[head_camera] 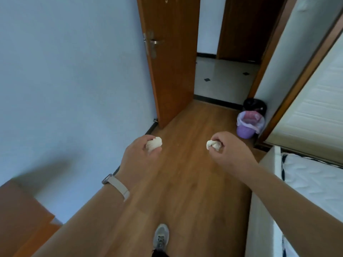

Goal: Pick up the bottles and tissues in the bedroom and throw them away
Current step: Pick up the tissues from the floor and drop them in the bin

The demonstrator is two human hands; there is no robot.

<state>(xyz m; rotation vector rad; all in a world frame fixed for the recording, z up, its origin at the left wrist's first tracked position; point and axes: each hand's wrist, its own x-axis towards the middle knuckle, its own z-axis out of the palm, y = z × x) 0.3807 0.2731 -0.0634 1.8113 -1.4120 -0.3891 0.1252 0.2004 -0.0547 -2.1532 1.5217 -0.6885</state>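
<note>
Here, left hand (141, 153) and right hand (225, 145), outstretched, each clutch a crumpled tissue (154, 143).

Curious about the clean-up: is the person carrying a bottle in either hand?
No: the left hand grips the left tissue, the right hand grips the right tissue.

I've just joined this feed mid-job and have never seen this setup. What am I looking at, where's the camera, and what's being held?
There is no machine: this is a person, filmed by one wide-angle camera on their head, looking forward and down. The left hand grips a crumpled tissue; the right hand grips a second tissue. Below is a wooden floor and one shoe. Ahead on the right stand a bag-lined purple bin and a black bin, near an open door. A mattress lies rightmost.
</note>
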